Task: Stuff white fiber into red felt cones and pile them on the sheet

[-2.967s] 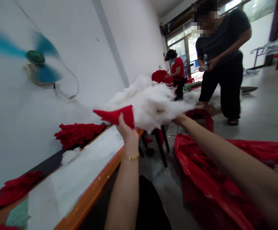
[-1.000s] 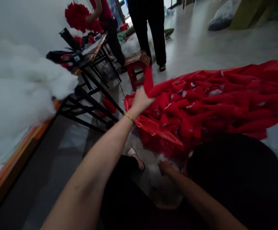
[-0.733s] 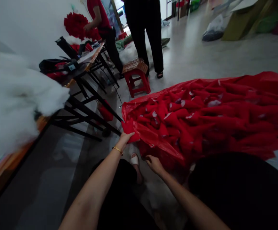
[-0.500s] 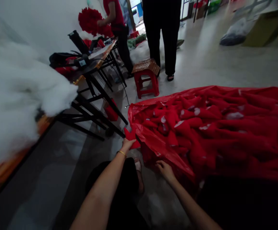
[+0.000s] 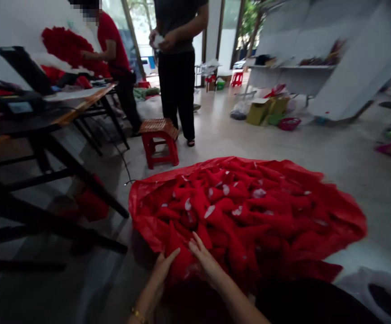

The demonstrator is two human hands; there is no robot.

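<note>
One red cone (image 5: 175, 252) stood tip-up between our hands, at the near side of a red bag (image 5: 345, 204) heaped with similar pieces (image 5: 235, 218). Our left hand (image 5: 161, 271) pinched it, thumb in front; our right hand (image 5: 208, 261) had a slack grip, fingers nearly straight; we couldn't tell if they touched it.

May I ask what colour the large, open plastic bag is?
The plastic bag is red, clearest in the head view.
</note>
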